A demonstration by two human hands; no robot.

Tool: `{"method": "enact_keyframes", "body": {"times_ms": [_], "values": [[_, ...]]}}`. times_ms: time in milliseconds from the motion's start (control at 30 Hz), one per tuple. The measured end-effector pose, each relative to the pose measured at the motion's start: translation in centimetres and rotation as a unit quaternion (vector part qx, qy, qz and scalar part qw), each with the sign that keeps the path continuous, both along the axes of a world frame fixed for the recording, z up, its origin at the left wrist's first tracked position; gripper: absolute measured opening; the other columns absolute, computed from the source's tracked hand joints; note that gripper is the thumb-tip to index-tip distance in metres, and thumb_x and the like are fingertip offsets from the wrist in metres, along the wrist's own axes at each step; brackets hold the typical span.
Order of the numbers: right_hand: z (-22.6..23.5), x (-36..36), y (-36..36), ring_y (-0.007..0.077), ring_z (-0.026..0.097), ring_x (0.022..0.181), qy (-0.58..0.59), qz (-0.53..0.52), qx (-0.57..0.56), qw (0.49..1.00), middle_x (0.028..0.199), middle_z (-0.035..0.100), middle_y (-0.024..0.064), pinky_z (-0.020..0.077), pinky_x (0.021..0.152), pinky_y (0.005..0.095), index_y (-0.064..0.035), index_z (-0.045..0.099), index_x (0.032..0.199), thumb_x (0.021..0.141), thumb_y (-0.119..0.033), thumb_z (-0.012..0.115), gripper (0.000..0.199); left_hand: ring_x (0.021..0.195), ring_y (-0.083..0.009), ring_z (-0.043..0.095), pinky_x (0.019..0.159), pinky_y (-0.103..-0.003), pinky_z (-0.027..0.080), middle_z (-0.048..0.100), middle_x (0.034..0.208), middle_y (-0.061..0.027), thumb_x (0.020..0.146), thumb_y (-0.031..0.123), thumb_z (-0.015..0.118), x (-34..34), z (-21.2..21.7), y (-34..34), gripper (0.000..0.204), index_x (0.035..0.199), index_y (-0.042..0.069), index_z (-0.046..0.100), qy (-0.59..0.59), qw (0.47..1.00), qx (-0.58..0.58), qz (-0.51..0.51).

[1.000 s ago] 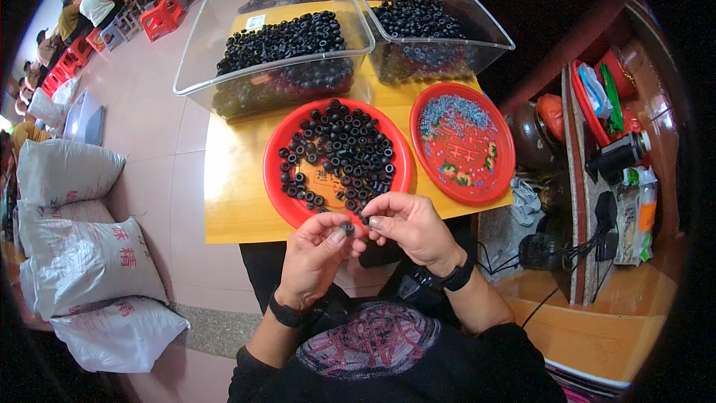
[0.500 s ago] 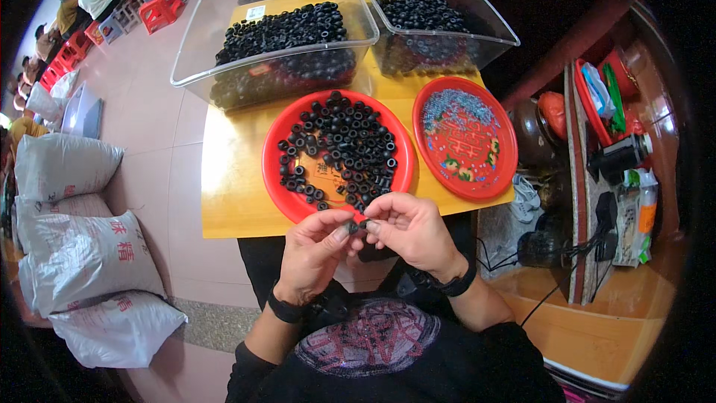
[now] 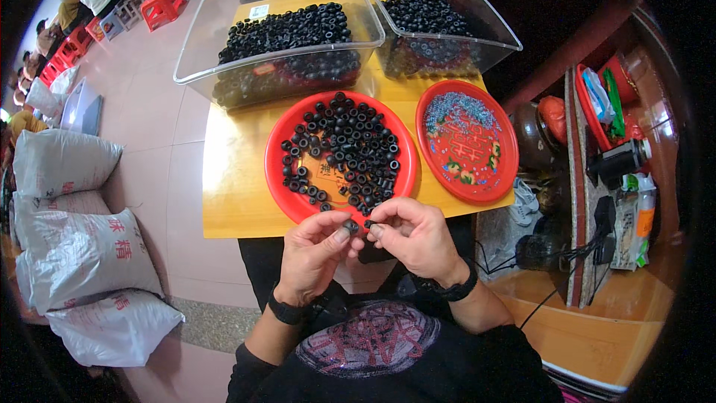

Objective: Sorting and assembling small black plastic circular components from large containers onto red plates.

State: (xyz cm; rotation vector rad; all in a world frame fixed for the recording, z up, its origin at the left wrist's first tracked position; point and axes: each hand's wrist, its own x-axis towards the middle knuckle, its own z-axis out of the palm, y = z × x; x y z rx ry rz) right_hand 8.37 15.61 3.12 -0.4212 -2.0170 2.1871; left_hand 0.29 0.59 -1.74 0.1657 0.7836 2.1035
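My left hand [image 3: 319, 248] pinches a small black ring-shaped part [image 3: 352, 226] between thumb and fingertips. Close beside it, my right hand [image 3: 418, 237] is closed on another small black part [image 3: 369, 224], mostly covered by the fingers. Both hands are held just over the near rim of a round red tray [image 3: 277, 192]. Many loose black ring-shaped parts [image 3: 363, 134] lie in that tray, thickest along its right side. To its right sits a second red tray [image 3: 455, 183] with a flower pattern, bearing a heap of tiny bluish-clear pieces [image 3: 459, 113].
Two clear plastic bins [image 3: 195, 51] [image 3: 485, 39] filled with black parts stand at the table's back. The yellow table [image 3: 231, 209] ends just before me. White sacks [image 3: 97, 254] are piled at left; shelves [image 3: 619, 291] with cables stand at right. People sit far left near red stools [image 3: 162, 9].
My right hand has shifted slightly right, and the gap between the two black parts has widened a little. My left hand has stayed nearly where it was.
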Motion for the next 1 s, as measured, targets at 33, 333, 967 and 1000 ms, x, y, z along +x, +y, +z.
{"method": "enact_keyframes", "body": {"times_ms": [33,333,967,1000], "values": [[0.1,0.0,-0.1,0.0051,0.056,0.073,-0.005,0.003,-0.010,1.000,0.080,0.057,0.0000,0.0479,0.062,0.0199,0.0009,0.055,0.091,0.084,-0.002,0.054,0.008,0.078,-0.0198,0.062,0.065,-0.028,0.050,0.062,0.092,-0.0145,0.084,0.001,0.055,0.1,0.1,0.0,0.023,0.107,0.000,0.055,0.002,1.000,-0.012,0.004],[0.9,-0.1,-0.5,0.0166,0.060,0.067,0.021,-0.008,0.196,0.980,0.075,0.058,0.0097,0.0478,0.058,0.0274,0.0016,0.057,0.084,0.077,0.001,0.056,0.007,0.077,-0.0182,0.062,0.067,-0.028,0.050,0.062,0.090,-0.0121,0.083,0.000,0.056,0.4,0.3,0.1,0.022,0.105,-0.002,0.055,0.049,0.998,-0.037,0.023],[0.4,-0.5,-0.6,0.0202,0.060,0.064,0.154,0.017,0.373,0.915,0.073,0.059,0.0104,0.0480,0.058,0.0286,0.0019,0.057,0.085,0.071,0.008,0.055,0.015,0.068,-0.0120,0.059,0.063,-0.023,0.047,0.059,0.078,-0.0084,0.075,-0.008,0.059,0.3,1.6,-0.2,0.016,0.090,-0.004,0.058,0.524,0.807,-0.249,0.108],[0.3,-0.4,-0.3,0.0202,0.060,0.064,0.157,0.016,0.373,0.914,0.073,0.059,0.0104,0.0480,0.058,0.0286,0.0019,0.057,0.085,0.071,0.008,0.055,0.015,0.068,-0.0120,0.059,0.063,-0.023,0.047,0.059,0.078,-0.0084,0.075,-0.008,0.059,0.2,1.9,-0.3,0.016,0.090,-0.004,0.058,0.526,0.806,-0.248,0.110]]}}
